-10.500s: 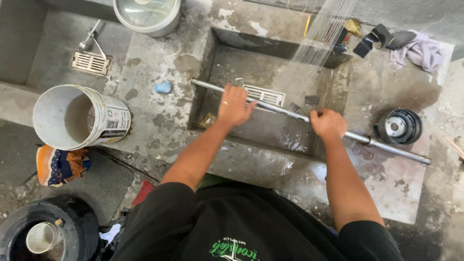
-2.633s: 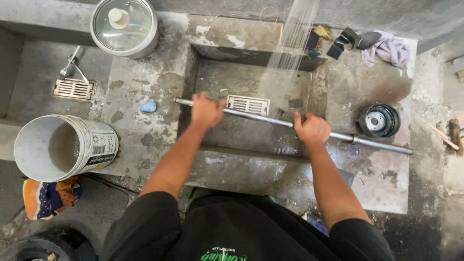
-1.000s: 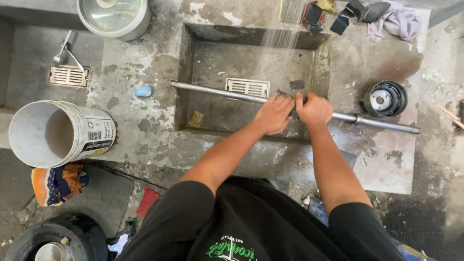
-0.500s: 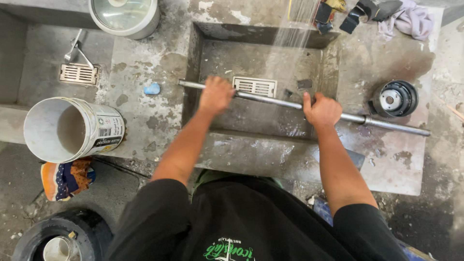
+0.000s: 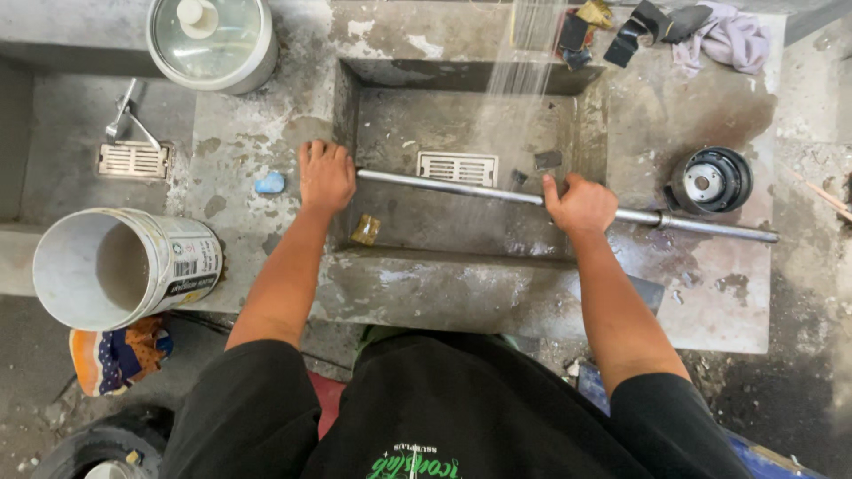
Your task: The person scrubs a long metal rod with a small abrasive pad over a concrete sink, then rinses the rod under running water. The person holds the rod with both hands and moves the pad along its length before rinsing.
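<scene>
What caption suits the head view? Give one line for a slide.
Both hands, left hand and right hand, grip a long metal rod across a concrete sink under running water.

Rod (image 5: 461, 187): smooth, glossy metal, gripped in right hand (image 5: 581, 206). Basin (image 5: 444, 266): rough, matt, stained concrete under both hands. Bucket (image 5: 124, 266), beyond left hand (image 5: 326, 177): smooth white plastic.
</scene>
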